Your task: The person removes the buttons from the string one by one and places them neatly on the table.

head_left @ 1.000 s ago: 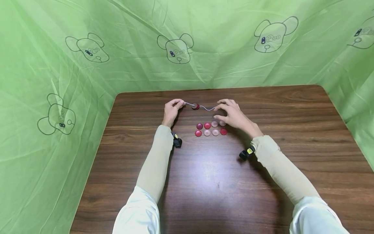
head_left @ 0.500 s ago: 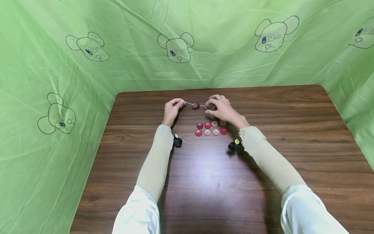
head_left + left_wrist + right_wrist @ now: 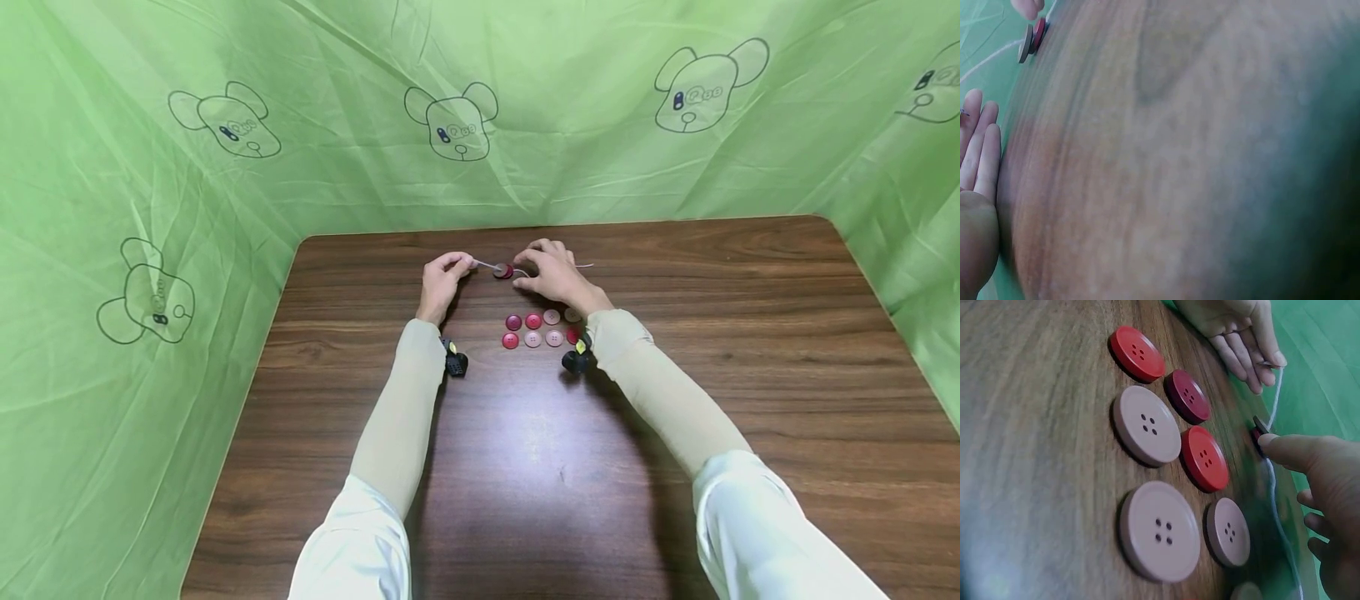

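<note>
My left hand pinches one end of a thin pale cord between thumb and index finger. Strung on that cord are a dark grey-brown button and a red button, standing on edge side by side. My right hand is just right of this pair, thumb and index finger spread apart, with the thumb tip overlapping the pair in the right wrist view. The cord's free end emerges beyond the right hand. In front lie loose four-hole buttons: red, maroon and pale pink.
The loose buttons form two short rows on the brown wooden table; the right wrist partly covers the rightmost ones. A green cloth with bear-head drawings hangs behind the table and at both sides. Small black cameras sit on the wrists.
My right hand has moved left along the cord to the strung buttons, uncovering the cord's end on its right. The left hand and the loose buttons have stayed in place.
</note>
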{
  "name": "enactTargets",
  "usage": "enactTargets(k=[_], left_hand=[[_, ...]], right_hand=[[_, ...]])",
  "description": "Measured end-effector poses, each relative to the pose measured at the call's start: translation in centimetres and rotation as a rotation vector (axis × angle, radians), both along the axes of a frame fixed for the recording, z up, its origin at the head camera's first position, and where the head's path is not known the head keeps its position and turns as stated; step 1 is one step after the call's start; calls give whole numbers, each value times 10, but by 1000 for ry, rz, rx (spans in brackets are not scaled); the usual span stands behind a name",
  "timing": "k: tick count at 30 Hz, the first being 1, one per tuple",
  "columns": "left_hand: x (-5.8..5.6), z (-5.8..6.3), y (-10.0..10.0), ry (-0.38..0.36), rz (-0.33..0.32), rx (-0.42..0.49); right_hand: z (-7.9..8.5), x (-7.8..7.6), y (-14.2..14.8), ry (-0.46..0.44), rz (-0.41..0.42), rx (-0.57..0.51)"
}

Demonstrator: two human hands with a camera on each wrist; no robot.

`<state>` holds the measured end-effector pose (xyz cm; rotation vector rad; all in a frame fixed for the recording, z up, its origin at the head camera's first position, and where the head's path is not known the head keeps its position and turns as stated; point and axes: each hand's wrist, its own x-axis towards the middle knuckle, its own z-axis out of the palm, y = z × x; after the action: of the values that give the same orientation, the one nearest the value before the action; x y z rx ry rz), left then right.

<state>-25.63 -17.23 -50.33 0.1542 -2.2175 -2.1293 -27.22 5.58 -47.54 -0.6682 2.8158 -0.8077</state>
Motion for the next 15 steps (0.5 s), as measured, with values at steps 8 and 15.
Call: enactTargets(k=[8, 15], left_hand=[[0, 0, 0, -3, 6, 10], [-1, -1, 0, 0, 4, 14]], right_hand=[[-1, -7, -11, -20, -30, 59], [-3, -10, -16, -19, -42, 70]])
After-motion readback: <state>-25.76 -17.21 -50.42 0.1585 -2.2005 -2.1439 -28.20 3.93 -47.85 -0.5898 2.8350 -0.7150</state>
